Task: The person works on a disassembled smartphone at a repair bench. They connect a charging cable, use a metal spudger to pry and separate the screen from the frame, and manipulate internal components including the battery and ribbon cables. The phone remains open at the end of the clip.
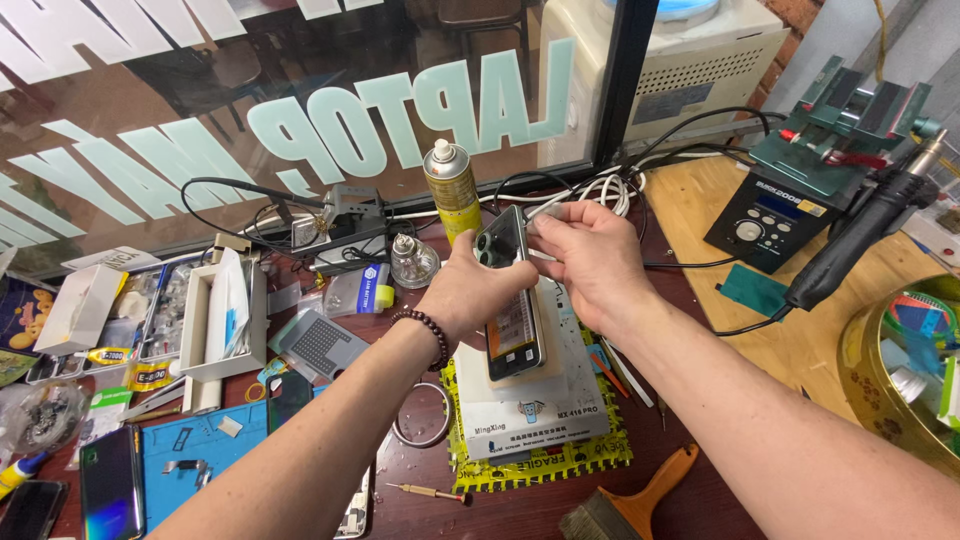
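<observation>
Phone (512, 300): black frame, dark green-grey back w/ black camera cluster. Box (530, 400) under it: white, yellow tape w/ black print round the base. Spray can (452, 190): yellow, white cap. Left hand (478, 290): dark brown bead bracelet (430, 335) at wrist. Mat (200, 450): blue. Table (500, 505): dark red-brown; lighter wood to the right. Brush (630, 500): orange handle, grey bristles. Station (770, 225): black, blue display.
</observation>
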